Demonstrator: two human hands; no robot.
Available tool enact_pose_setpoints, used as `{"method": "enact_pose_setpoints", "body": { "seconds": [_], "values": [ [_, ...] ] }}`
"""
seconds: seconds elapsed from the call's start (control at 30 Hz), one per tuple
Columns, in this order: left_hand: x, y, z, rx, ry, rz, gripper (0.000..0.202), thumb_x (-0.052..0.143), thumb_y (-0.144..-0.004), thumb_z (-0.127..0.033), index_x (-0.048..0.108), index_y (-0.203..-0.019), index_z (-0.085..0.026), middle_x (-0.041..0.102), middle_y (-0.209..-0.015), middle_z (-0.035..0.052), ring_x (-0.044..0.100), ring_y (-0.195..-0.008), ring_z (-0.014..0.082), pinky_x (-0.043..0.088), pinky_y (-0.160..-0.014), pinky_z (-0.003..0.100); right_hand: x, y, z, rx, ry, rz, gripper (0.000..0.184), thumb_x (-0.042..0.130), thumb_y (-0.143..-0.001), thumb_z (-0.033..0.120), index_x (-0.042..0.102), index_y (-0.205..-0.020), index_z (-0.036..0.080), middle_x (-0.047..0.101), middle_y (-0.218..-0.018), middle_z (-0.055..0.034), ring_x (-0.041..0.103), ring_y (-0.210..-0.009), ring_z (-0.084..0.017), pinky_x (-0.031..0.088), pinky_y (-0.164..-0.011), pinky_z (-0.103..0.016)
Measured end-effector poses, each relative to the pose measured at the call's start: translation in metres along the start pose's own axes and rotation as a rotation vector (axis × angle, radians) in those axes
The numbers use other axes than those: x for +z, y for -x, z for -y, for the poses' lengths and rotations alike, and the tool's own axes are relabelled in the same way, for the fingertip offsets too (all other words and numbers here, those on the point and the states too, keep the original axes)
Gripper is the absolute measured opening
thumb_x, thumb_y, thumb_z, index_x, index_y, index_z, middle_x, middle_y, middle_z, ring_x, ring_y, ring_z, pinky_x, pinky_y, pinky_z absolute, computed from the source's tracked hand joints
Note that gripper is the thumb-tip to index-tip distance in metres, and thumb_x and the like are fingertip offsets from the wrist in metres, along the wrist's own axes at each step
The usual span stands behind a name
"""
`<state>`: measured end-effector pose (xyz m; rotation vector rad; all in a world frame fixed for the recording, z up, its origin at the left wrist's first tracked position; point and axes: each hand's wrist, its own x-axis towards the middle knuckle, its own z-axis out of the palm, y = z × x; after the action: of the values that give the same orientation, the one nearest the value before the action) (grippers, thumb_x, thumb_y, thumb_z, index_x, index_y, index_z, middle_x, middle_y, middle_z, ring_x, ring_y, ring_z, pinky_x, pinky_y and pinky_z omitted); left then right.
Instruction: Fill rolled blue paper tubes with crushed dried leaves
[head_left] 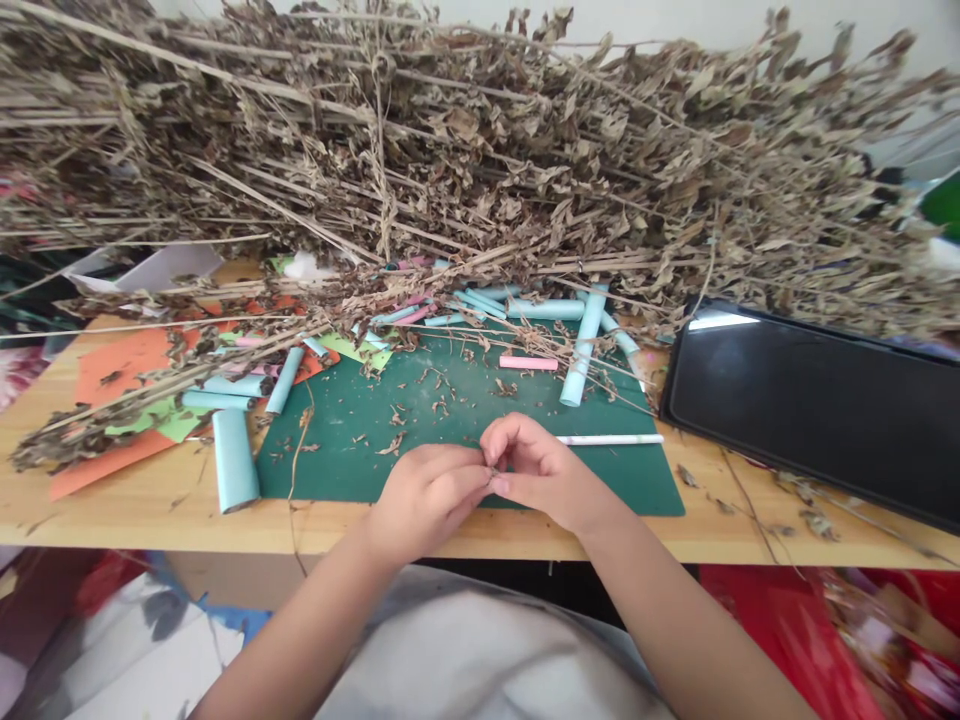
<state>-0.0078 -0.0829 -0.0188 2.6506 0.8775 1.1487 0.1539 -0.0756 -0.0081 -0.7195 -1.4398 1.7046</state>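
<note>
My left hand [433, 492] and my right hand [546, 474] meet over the near edge of a green cutting mat [352, 440]. Fingertips of both are pinched together on a small brownish bit of dried leaf [491, 474], mostly covered by the fingers. Behind my right hand lies a thin white stick [615, 440]. Further back on the mat are a pink paper roll [529, 363] and a light blue paper roll [585, 345]. Crumbs of dried leaf [391, 444] are scattered over the mat to the left of my hands.
A big heap of dried stems and leaves [480, 150] spans the back of the wooden table [165, 515]. On the right a dark tablet [810, 400] lies flat. Orange paper [124, 360] and a wide blue paper roll [235, 460] are at the left.
</note>
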Motion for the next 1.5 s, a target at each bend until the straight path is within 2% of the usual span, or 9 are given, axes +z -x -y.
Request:
{"method": "enact_pose_setpoints", "body": {
  "seconds": [0.37, 0.67, 0.8, 1.0, 1.13, 1.23, 1.33, 1.4, 1.5],
  "values": [
    [0.001, 0.001, 0.001, -0.05, 0.077, 0.028, 0.009, 0.051, -0.077, -0.015, 0.047, -0.084, -0.016, 0.065, -0.077, 0.0029, 0.059, -0.069, 0.014, 0.046, -0.061, 0.024, 0.013, -0.004, -0.009, 0.081, -0.414, -0.045, 0.032, 0.046, -0.059, -0.002, 0.046, -0.078, 0.024, 0.048, -0.102, 0.005, 0.044, -0.095, -0.008, 0.036, -0.077, -0.022],
    [-0.003, -0.005, -0.001, -0.147, 0.074, 0.082, 0.005, 0.048, -0.08, -0.02, 0.051, -0.083, -0.017, 0.064, -0.072, 0.0001, 0.06, -0.068, 0.0131, 0.045, -0.061, 0.023, 0.034, 0.001, -0.009, -0.071, -0.284, -0.191, 0.028, 0.038, -0.067, 0.0, 0.047, -0.077, 0.024, 0.06, -0.102, 0.0038, 0.05, -0.103, -0.012, 0.036, -0.09, -0.034],
    [-0.005, -0.003, 0.0, -0.187, 0.089, 0.085, 0.006, 0.049, -0.079, -0.02, 0.05, -0.084, -0.017, 0.065, -0.077, 0.0003, 0.061, -0.07, 0.0126, 0.045, -0.063, 0.023, 0.017, 0.008, 0.003, -0.093, 0.109, -0.169, 0.026, 0.042, -0.077, 0.014, 0.044, -0.098, 0.029, 0.052, -0.115, -0.0008, 0.046, -0.11, -0.016, 0.036, -0.091, -0.04],
    [-0.005, 0.0, 0.001, -0.207, 0.111, 0.126, 0.009, 0.05, -0.08, -0.023, 0.051, -0.088, -0.018, 0.065, -0.08, -0.0007, 0.062, -0.073, 0.0125, 0.047, -0.065, 0.023, -0.043, 0.029, 0.022, 0.029, 1.463, -0.246, 0.019, 0.056, -0.073, 0.034, 0.058, -0.088, 0.024, 0.043, -0.124, -0.0093, 0.031, -0.117, -0.035, 0.024, -0.089, -0.056],
    [-0.004, 0.001, 0.001, -0.2, 0.108, 0.118, 0.01, 0.05, -0.08, -0.023, 0.051, -0.088, -0.018, 0.066, -0.08, -0.0002, 0.062, -0.074, 0.0128, 0.048, -0.065, 0.023, -0.061, 0.035, 0.011, 0.056, 1.647, -0.21, 0.008, 0.053, -0.076, 0.028, 0.058, -0.077, 0.022, 0.047, -0.121, -0.0089, 0.038, -0.113, -0.032, 0.03, -0.085, -0.051],
    [-0.002, 0.003, 0.002, -0.192, 0.099, 0.078, 0.013, 0.051, -0.079, -0.024, 0.05, -0.091, -0.018, 0.066, -0.081, 0.0006, 0.063, -0.075, 0.0125, 0.048, -0.066, 0.022, -0.06, 0.032, 0.012, -0.053, 1.451, -0.237, 0.009, 0.048, -0.079, 0.025, 0.054, -0.073, 0.021, 0.055, -0.109, -0.0074, 0.046, -0.104, -0.028, 0.033, -0.083, -0.048],
    [-0.001, 0.004, 0.002, -0.176, 0.1, 0.019, 0.019, 0.052, -0.079, -0.024, 0.047, -0.096, -0.017, 0.066, -0.081, 0.0018, 0.063, -0.075, 0.0121, 0.049, -0.066, 0.022, -0.045, 0.025, 0.033, -0.273, 0.839, -0.425, 0.008, 0.043, -0.083, 0.028, 0.05, -0.083, 0.025, 0.059, -0.077, -0.0019, 0.054, -0.074, -0.018, 0.041, -0.069, -0.037],
    [0.0, 0.004, 0.003, -0.154, 0.113, 0.009, 0.018, 0.052, -0.078, -0.021, 0.047, -0.095, -0.017, 0.066, -0.081, 0.0026, 0.063, -0.077, 0.0123, 0.05, -0.067, 0.022, -0.027, 0.02, 0.056, -0.486, 0.305, -0.561, 0.007, 0.046, -0.081, 0.036, 0.048, -0.084, 0.03, 0.045, -0.055, 0.0053, 0.043, -0.049, -0.012, 0.04, -0.052, -0.028],
    [0.0, 0.003, 0.004, -0.099, 0.132, 0.035, 0.016, 0.052, -0.078, -0.016, 0.047, -0.094, -0.017, 0.065, -0.084, 0.0035, 0.061, -0.08, 0.0131, 0.05, -0.068, 0.023, 0.004, 0.009, 0.091, -0.466, -0.086, -0.523, 0.027, 0.044, -0.078, 0.049, 0.047, -0.065, 0.026, 0.028, -0.044, 0.0067, 0.022, -0.037, -0.007, 0.026, -0.038, -0.021]
  ]
}}
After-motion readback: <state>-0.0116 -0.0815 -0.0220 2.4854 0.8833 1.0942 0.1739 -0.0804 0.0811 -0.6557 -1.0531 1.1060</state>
